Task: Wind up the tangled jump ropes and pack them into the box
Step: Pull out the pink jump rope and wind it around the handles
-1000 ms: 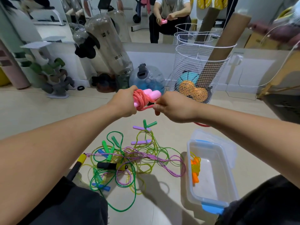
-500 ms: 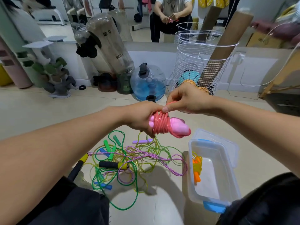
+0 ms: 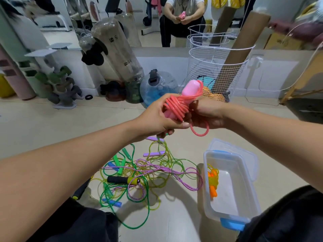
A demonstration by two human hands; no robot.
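Pink jump rope (image 3: 180, 105): held in mid-air above the floor, cord coiled tight around pink handles, one handle end pointing up and away; a short free loop hangs below the right hand.
Left hand (image 3: 157, 117): fingers curled round the lower handle end, thumb laid along the coil's near side.
Right hand (image 3: 208, 114): fingers curled at the coil's right side, gripping the cord.
Tangled jump ropes (image 3: 139, 173): green, yellow and purple cords heaped on the floor below the hands, with green, blue, lilac and black-yellow handles; the right edge of the heap lies just beside the box.
Clear plastic box (image 3: 244, 193): lid open and leaning against its far side, blue latch at the near end; an orange-handled yellow rope (image 3: 212, 182) lies against its left wall, the rest of the bottom bare.
Wire basket (image 3: 206, 67): stands against the wall beyond the hands.
Bare floor (image 3: 52, 126): stretches left of the heap and between box and wall.
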